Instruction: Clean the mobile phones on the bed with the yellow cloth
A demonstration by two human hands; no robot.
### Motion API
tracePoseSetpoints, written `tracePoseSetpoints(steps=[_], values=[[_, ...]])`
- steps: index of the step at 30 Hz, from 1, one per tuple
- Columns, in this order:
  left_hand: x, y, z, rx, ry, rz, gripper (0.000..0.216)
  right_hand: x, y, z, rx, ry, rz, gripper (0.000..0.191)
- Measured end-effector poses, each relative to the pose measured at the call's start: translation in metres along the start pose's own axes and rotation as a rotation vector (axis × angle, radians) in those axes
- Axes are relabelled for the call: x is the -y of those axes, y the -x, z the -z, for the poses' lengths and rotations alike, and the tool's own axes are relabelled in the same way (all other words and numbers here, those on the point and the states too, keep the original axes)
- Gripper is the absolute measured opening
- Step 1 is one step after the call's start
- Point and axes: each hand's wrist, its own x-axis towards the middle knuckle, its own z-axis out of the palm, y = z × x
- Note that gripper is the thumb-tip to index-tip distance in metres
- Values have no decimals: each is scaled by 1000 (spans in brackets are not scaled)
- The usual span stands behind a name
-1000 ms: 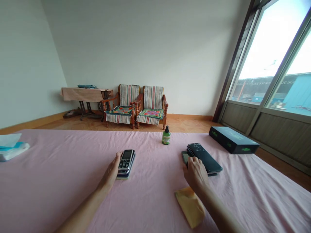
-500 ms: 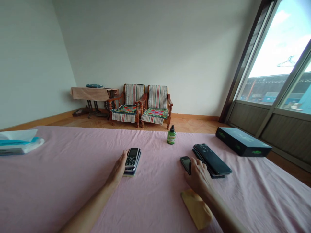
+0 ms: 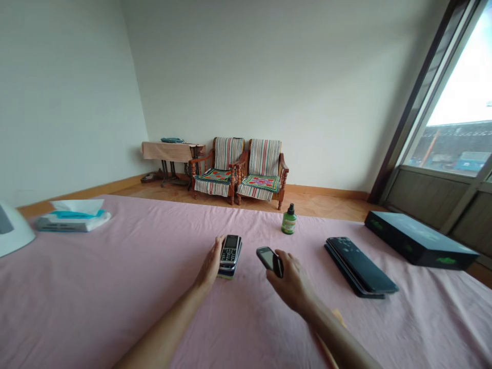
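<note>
A keypad mobile phone (image 3: 230,250) lies on top of a small stack of thin items on the cloth, with a yellowish edge showing at the bottom. My left hand (image 3: 210,264) is closed against the left side of this stack; some of its fingers are hidden behind it. To the right, my right hand (image 3: 292,282) grips a dark mobile phone (image 3: 271,260) by its right side, tilted, its screen facing up. A yellow cloth-like piece (image 3: 339,316) is mostly hidden under my right forearm.
Stacked dark flat devices (image 3: 361,266) lie right of my right hand, before a black box (image 3: 423,241). A green spray bottle (image 3: 289,220) stands farther back. A tissue pack (image 3: 73,218) and a white rounded object (image 3: 13,230) are left on the pink cloth (image 3: 146,277).
My right hand has moved left with the dark phone, away from the stacked dark devices and towards my left hand. My left hand stays at the phone stack. The view has turned left.
</note>
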Motion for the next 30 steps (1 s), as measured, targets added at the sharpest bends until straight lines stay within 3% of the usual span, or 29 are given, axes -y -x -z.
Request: tracePoseSetpoints(steps=[5,11,20,25,30], values=[[2,-2,0,36,27,-47,73,68,-29,-27,54,-115,-26,36],[-1,-3,-1,110,31,-110,75,99,-48,-53,-13,-142,-89,47],[-12,-2,3,46,-142,-184,73,75,-14,-54,12,-324,-36,42],[-27,6,6,20,-312,-236,66,54,9,-61,118,-528,15,47],[-30,13,1,22,-418,-276,65,51,16,-63,227,-694,131,58]])
